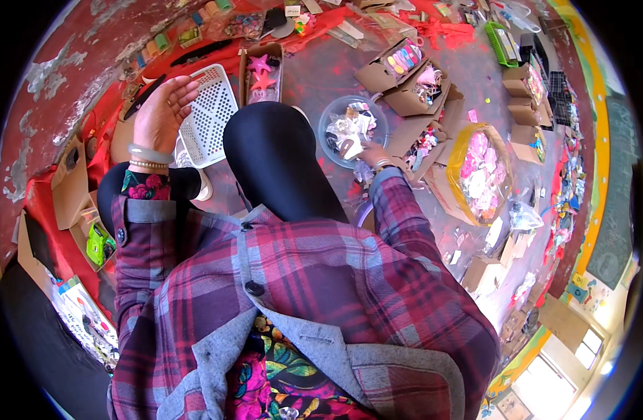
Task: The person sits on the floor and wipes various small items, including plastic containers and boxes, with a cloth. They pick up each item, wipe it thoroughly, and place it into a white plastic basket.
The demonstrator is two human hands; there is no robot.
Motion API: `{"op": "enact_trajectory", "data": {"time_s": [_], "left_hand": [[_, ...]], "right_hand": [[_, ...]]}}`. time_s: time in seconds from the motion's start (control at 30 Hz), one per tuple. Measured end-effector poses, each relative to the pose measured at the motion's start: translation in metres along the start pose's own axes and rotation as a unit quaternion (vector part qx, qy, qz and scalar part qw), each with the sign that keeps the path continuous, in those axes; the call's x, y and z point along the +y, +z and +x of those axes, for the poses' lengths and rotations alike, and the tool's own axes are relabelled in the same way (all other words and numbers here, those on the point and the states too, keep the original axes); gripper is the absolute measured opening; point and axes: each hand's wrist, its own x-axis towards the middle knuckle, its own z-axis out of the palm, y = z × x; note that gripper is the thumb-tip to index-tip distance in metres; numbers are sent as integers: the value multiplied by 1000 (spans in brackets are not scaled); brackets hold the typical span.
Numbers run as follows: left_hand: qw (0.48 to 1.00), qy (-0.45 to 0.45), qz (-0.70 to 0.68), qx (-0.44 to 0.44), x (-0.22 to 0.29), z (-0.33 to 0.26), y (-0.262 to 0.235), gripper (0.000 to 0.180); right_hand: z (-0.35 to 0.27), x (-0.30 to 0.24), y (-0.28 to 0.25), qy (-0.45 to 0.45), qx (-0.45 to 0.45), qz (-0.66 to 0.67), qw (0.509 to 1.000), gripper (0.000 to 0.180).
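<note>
Fingers of the left hand (162,112) curl loosely, holding nothing, beside the white basket (208,112); right hand (372,152) fingers' grip unclear at the bowl (335,110).

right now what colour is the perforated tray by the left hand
White, a perforated plastic tray just beside the raised left hand; it shows clearly in the head view.

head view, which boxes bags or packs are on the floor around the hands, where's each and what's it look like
Round clear tub: at the right hand, pale small items inside.
Narrow brown carton: ahead of the knee, pink star shapes inside.
Yellow-rimmed clear bag: right of the tub, pink and white pieces.
Open brown carton: beyond the tub, colourful small items.
White perforated tray: beside the raised left hand.
</note>
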Motion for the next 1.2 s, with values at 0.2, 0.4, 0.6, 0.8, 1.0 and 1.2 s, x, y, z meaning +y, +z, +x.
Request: {"op": "enact_trajectory", "data": {"time_s": [0.2, 0.4, 0.6, 0.8, 1.0, 1.2], "left_hand": [[1000, -23, 8, 1, -4, 2, 18, 28], [999, -20, 23, -15, -5, -1, 12, 32], [999, -7, 19, -35, -4, -2, 15, 31], [999, 6, 29, -28, -1, -15, 9, 30], [996, 30, 9, -86, -3, -17, 12, 30], [987, 80, -2, -143, -6, -29, 27, 36]], "right_hand": [[37, -6, 17, 100, 5, -94, 990, 82], [58, -4, 19, 64, 0, -135, 989, 64], [54, 28, 11, 80, 41, -243, 966, 39], [4, 15, -27, -51, -28, -271, 961, 32], [-33, 7, -83, -39, 116, 284, 951, 24], [-134, -203, -143, -272, 9, 581, 767, 33]]}}
